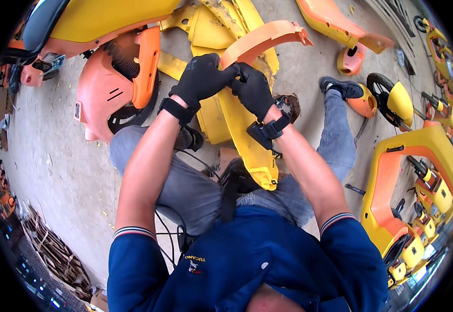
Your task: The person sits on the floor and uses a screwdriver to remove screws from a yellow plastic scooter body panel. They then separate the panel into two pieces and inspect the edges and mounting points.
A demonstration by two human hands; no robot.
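Both my hands wear black gloves and meet at the near end of a curved orange plastic trim piece. It arcs up and to the right, over a pile of yellow panels. My left hand is closed around its left end. Beside it, my right hand has its fingers bent and pressed together at the lower edge of that end; the fingertips are partly hidden. Beneath my hands, a long yellow plastic panel runs toward my lap between my bent legs.
On the left stands a scooter-like vehicle with a pink-orange wheel cover and a yellow body panel. An orange-yellow panel lies at the far right. A yellow-orange frame and several yellow vehicles line the right. Dark cables hang by my left leg.
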